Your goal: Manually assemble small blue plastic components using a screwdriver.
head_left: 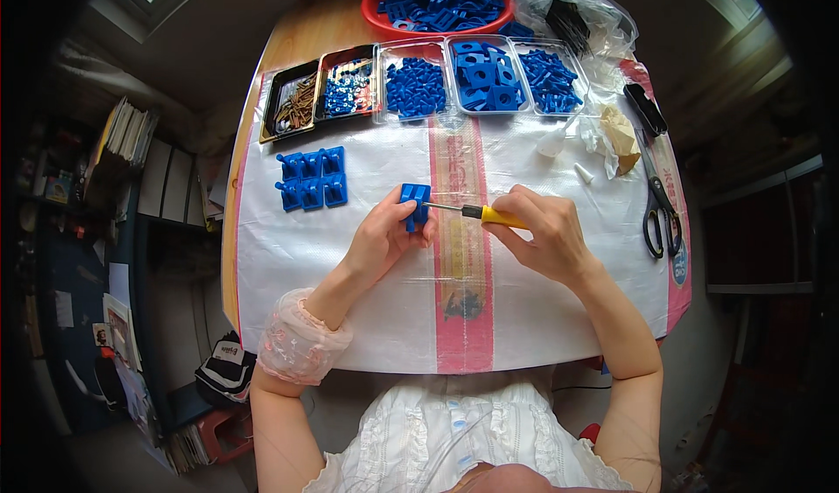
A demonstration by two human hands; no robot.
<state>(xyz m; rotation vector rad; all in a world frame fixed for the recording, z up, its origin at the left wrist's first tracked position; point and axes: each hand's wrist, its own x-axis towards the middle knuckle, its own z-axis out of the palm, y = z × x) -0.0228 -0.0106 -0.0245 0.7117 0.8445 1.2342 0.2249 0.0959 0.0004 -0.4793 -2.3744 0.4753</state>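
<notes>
My left hand is closed around a small blue plastic part, thumb on its front, just left of the striped band on the table cover. In my right hand is a screwdriver with a yellow and black handle. Its metal shaft points left, and the tip meets the right side of the blue part; whether it sits in a screw is too small to tell. Left of my hands, several assembled blue pieces with upright stems lie grouped in two rows.
Along the far side stand a black tray of screws, a black tray of small parts and clear boxes of blue pieces. Behind them is a red basin. Black-handled scissors, a crumpled brown wrapper and a white nozzle lie right.
</notes>
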